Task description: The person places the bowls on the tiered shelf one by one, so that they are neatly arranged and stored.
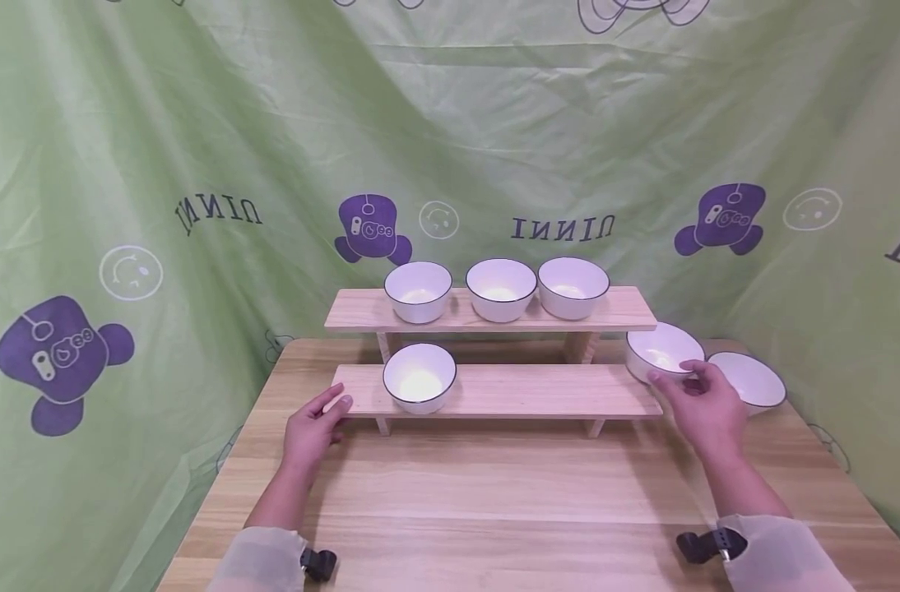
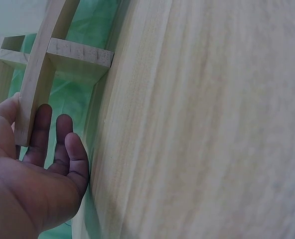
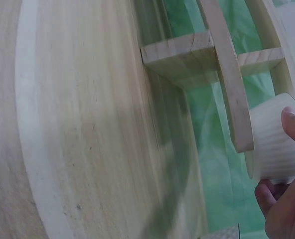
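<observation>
My left hand grips the left end of the lower board of a two-tier wooden shelf, thumb above and fingers beneath. In the left wrist view the board's end sits between thumb and fingers. With my right hand I hold a white dark-rimmed bowl by its side, at the lower board's right end. The right wrist view shows the bowl's ribbed wall beside the board end, between thumb and fingers. Another such bowl stands toward the left of the lower board.
Three white bowls stand in a row on the upper board. To the right of my right hand, one more bowl is on the wooden table. A green printed cloth hangs behind and at both sides.
</observation>
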Action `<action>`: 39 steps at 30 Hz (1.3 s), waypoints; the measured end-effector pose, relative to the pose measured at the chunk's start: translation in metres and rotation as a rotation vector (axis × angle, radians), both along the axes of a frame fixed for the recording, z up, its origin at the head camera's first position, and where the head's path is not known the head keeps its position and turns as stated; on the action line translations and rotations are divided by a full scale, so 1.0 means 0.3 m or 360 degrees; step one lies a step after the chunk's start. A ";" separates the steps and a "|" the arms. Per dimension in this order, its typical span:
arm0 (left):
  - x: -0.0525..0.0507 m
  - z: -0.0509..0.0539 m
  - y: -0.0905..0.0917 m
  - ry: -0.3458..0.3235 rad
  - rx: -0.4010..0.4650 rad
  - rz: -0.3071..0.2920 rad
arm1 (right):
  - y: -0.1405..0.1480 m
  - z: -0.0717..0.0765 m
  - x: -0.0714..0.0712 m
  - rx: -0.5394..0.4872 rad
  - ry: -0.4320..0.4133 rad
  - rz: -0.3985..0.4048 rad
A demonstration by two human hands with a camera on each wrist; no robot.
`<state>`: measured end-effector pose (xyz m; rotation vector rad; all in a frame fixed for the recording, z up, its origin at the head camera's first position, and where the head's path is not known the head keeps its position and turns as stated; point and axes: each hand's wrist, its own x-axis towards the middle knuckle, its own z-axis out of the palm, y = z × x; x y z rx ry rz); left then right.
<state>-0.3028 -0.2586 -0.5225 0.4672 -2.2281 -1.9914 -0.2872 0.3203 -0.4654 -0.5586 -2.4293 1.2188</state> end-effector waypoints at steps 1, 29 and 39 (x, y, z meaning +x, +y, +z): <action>0.000 -0.001 0.000 -0.0001 -0.0001 -0.0001 | -0.004 0.000 0.002 -0.0001 0.0010 0.0001; 0.002 -0.001 0.001 0.0012 0.0058 -0.0008 | -0.090 -0.007 0.097 -0.0059 0.0169 0.0053; 0.005 0.003 0.001 0.0054 0.0137 -0.0018 | -0.123 -0.008 0.125 -0.0075 0.0200 0.0107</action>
